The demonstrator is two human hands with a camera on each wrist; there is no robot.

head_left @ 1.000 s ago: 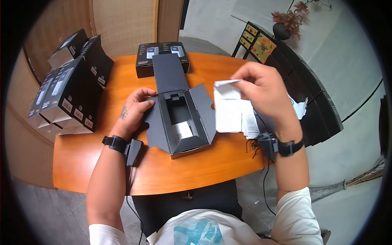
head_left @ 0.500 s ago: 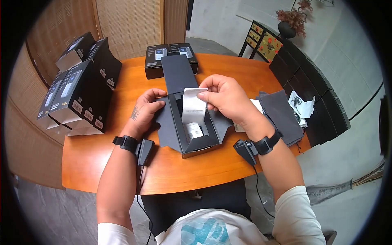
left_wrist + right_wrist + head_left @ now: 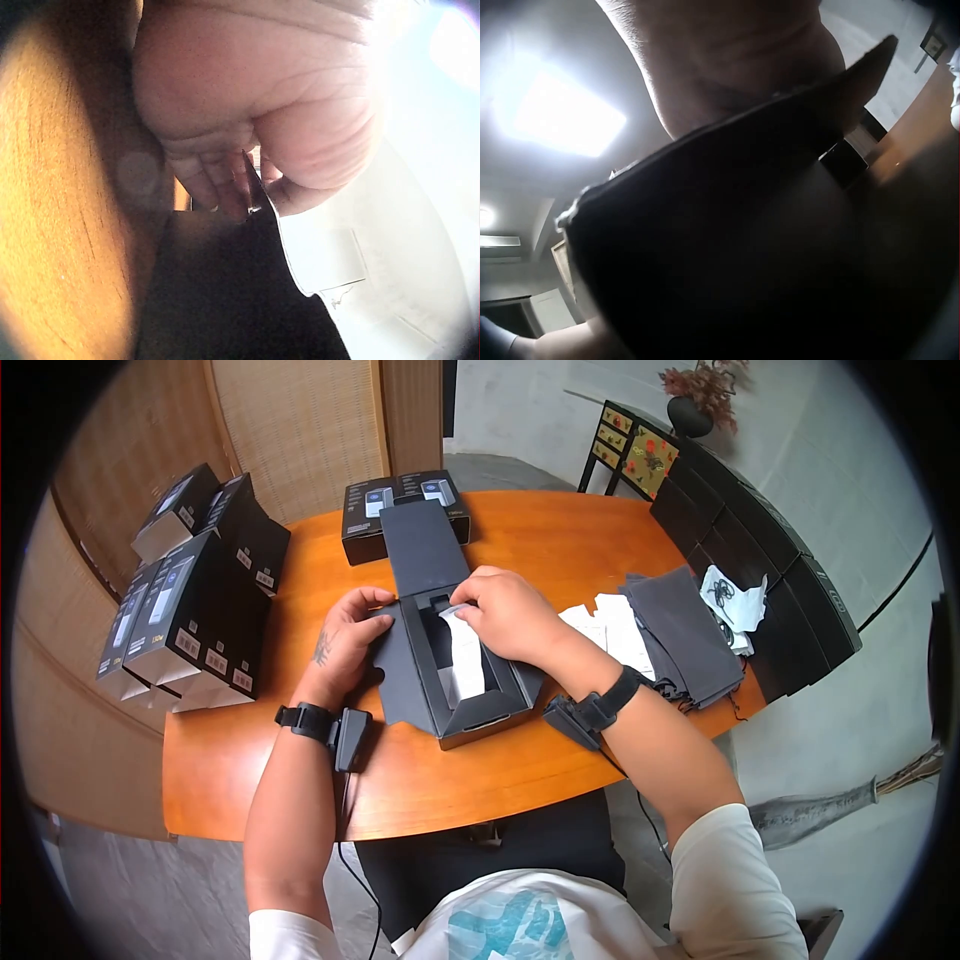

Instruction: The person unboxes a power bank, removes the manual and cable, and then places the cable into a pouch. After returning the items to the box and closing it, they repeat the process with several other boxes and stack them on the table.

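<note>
An open black cardboard box [image 3: 490,732] lies on the table in front of the person, its lid [image 3: 425,545] folded away to the back. My left hand [image 3: 350,640] pinches the box's left side flap [image 3: 405,678]; in the left wrist view the flap [image 3: 225,285] runs between thumb and fingers. Over the box's opening, my right hand [image 3: 508,615] holds the top end of a folded white paper leaflet [image 3: 466,660], which hangs down into the box's recess. A dark panel [image 3: 727,247] fills most of the right wrist view and hides the right fingers.
Black printed boxes [image 3: 215,605] are stacked at the left, and more boxes [image 3: 365,548] stand behind the lid. To the right lie white papers [image 3: 627,635], dark fabric pouches [image 3: 690,635] and a white bag [image 3: 735,600] with a black cable. Black boxes [image 3: 740,510] line the right edge.
My right hand has carried the white leaflet leftward from beside the box and lowered it into the recess. The left hand has stayed at the side flap.
</note>
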